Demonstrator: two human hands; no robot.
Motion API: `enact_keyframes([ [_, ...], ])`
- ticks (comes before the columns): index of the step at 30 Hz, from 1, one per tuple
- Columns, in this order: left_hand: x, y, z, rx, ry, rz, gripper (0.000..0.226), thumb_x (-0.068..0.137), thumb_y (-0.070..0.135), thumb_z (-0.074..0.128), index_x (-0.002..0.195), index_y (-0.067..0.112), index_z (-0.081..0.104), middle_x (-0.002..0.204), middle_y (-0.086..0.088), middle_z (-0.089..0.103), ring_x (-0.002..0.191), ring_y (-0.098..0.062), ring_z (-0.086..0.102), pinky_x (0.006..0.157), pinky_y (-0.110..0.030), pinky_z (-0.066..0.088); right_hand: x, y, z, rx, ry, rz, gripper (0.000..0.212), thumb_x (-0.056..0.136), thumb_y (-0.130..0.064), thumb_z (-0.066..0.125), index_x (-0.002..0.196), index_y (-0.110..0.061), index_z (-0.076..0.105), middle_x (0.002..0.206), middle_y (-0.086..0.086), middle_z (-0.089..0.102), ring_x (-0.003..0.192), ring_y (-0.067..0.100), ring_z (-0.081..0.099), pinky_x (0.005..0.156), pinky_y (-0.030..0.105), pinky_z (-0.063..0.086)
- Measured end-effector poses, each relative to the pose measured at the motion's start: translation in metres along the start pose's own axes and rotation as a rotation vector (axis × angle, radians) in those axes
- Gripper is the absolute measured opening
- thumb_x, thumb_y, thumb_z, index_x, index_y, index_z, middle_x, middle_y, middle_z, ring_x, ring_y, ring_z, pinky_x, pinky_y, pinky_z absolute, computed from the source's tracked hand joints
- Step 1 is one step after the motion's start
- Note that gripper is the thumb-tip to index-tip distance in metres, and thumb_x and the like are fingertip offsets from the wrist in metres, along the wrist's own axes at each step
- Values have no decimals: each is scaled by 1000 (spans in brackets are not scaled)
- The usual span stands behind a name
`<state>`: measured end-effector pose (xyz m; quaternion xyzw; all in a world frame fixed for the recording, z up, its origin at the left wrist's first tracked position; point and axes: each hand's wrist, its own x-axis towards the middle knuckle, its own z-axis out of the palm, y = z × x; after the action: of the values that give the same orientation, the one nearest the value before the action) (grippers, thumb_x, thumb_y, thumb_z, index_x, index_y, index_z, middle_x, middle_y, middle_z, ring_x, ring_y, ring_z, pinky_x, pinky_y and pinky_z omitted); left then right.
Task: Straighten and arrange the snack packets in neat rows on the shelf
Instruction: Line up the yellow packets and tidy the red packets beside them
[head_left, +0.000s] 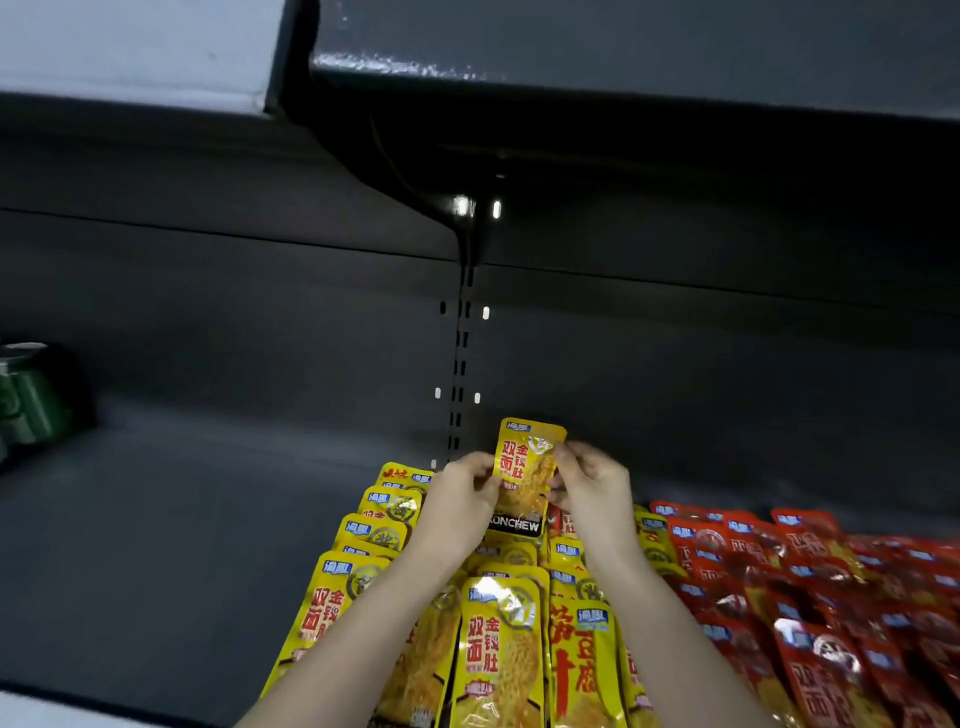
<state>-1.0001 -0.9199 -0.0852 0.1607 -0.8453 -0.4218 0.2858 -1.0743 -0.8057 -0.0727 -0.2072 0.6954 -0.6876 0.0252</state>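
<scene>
Head view: both the left hand (470, 486) and right hand (589, 480) pinch 1 yellow packet (527, 467) above half-tidied yellow rows (498, 639), while the red packets (810, 603) look jumbled.

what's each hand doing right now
Left hand: holding the yellow packet by its left edge.
Right hand: pinching the same packet's right edge.

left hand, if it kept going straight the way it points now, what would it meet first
The left hand pinches the yellow snack packet; past that, nothing shows before the shelf's dark back panel by the slotted upright, though depth is hard to judge.
</scene>
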Motion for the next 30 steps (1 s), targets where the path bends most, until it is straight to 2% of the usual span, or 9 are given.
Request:
enact_keyframes([
  [2,0,-1,0,26,1,11,23,95,9,49,112,15,62,95,7,63,90,-10,59,65,-3,39,2,5,-1,-5,-1,16,14,96,-18,51,98,-22,64,78,2,66,67,8,61,67,26,55],
  [6,0,-1,-1,24,5,24,30,94,9,50,122,18,55,94,4,62,89,-11,59,72,-15,45,7,9,-2,3,1,10,14,95,-14,52,95,-21,65,81,2,68,67,8,62,65,21,54],
  [9,-1,-2,-1,41,-16,24,31,94,9,51,123,21,53,91,6,58,90,-11,57,70,-15,43,9,9,-2,-41,0,-12,14,95,-12,53,100,-18,65,81,2,68,64,8,62,66,25,55],
  [12,-1,-3,-1,74,-33,0,31,95,10,50,124,20,53,95,5,56,93,-10,54,74,-17,41,9,11,-1,-142,-11,-27,18,94,-9,52,109,-16,60,79,2,67,62,9,62,61,22,54],
  [15,-1,-4,0,132,-69,-1,30,95,11,48,125,16,52,89,3,62,82,-12,57,64,-16,43,9,15,-1,-344,-17,-101,30,94,-10,53,122,-20,54,72,0,65,62,10,64,62,22,54],
  [17,-3,-4,1,155,-77,-2,32,95,12,48,126,16,49,87,0,67,78,-17,61,64,-21,47,7,17,-1,-424,-42,-121,36,94,-11,53,128,-23,51,70,-2,63,64,11,65,63,24,54],
  [20,-5,-6,0,195,-59,16,38,95,12,46,132,18,43,90,-4,70,82,-21,63,73,-32,51,6,19,0,-494,-80,-109,36,94,-12,54,129,-21,52,69,-4,63,64,13,66,63,28,57],
  [25,-3,-8,3,219,-44,9,48,95,13,46,141,19,33,102,-5,67,86,-20,62,74,-28,48,6,19,-2,-557,-157,-85,34,94,-12,53,126,-22,53,69,-3,66,65,13,66,64,27,56],
  [30,-2,-12,5,256,-38,19,47,96,17,46,141,24,35,123,-4,58,105,-20,58,82,-25,45,5,18,-4,-627,-228,-65,29,94,-16,55,122,-22,55,72,1,68,72,24,67,64,33,53],
])
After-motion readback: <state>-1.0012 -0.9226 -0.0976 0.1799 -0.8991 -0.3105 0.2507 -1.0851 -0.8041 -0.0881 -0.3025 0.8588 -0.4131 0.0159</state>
